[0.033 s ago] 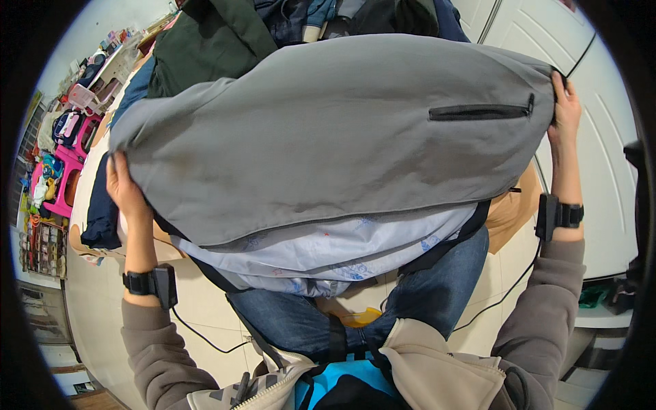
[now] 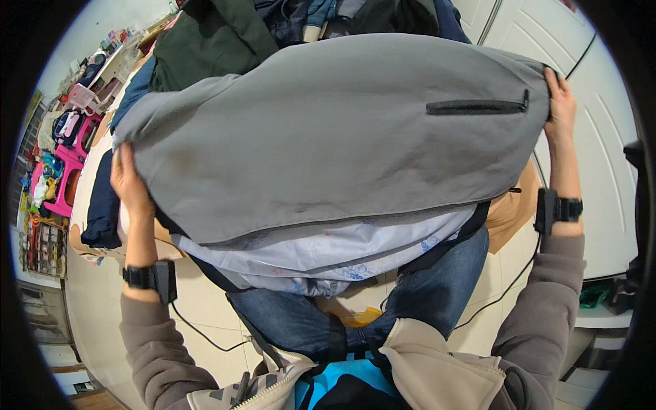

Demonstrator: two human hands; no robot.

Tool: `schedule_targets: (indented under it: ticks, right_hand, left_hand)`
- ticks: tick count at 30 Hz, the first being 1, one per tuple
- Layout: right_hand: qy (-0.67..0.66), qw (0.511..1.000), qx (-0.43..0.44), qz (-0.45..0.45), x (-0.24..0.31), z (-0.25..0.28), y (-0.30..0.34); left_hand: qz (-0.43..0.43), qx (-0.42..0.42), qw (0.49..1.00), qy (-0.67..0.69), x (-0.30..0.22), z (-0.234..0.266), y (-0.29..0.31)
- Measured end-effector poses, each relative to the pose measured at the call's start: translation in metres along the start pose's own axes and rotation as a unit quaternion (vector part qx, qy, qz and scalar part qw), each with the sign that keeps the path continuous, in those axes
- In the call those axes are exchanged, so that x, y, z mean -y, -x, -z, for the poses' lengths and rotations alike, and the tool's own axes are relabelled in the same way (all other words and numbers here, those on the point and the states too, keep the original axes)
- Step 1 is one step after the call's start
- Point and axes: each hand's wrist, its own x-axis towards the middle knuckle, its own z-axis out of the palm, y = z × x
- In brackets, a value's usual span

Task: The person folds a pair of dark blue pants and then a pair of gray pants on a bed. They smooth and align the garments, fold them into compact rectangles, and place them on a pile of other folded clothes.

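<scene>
A grey jacket (image 2: 321, 137) is stretched wide across my lap and the edge of the bed. Its outer face is up, with a black zipped pocket (image 2: 476, 107) towards the right. From under its near edge spills a pale lining (image 2: 328, 256) with small blue and red prints. My left hand (image 2: 130, 181) is closed on the jacket's left edge, thumb on top and the other fingers largely hidden beneath. At the upper right corner, my right hand (image 2: 560, 106) grips the opposite edge. The cloth between both hands lies fairly smooth.
Beyond the jacket lie a dark green garment (image 2: 208, 51) and several dark clothes (image 2: 383, 17). A folded navy garment (image 2: 102, 205) rests at the bed's left side. Pink stools (image 2: 65, 181) stand further left; a white cabinet door (image 2: 594, 150) rises at right. Cables hang from both wrist straps.
Both hands have shifted very slightly inward and away from me, still holding the jacket. Its left and right edges moved with them.
</scene>
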Motion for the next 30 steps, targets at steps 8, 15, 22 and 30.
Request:
schedule_targets:
  ticks: [8,15,22,30]
  right_hand:
    - [0.431,0.868,0.239,-0.07,-0.102,-0.046,0.041]
    - [0.183,0.926,0.198,-0.264,-0.07,-0.006,0.076]
    - [0.188,0.88,0.327,-0.288,-0.036,0.031,0.106]
    - [0.228,0.91,0.226,-0.26,-0.058,0.024,0.113]
  left_hand:
    - [-0.128,0.188,0.896,-0.382,0.067,-0.063,0.021]
    - [-0.046,0.189,0.915,-0.354,0.042,-0.064,0.032]
    - [-0.039,0.18,0.88,-0.438,0.061,-0.056,0.029]
    - [-0.059,0.11,0.893,-0.433,0.106,-0.033,-0.027]
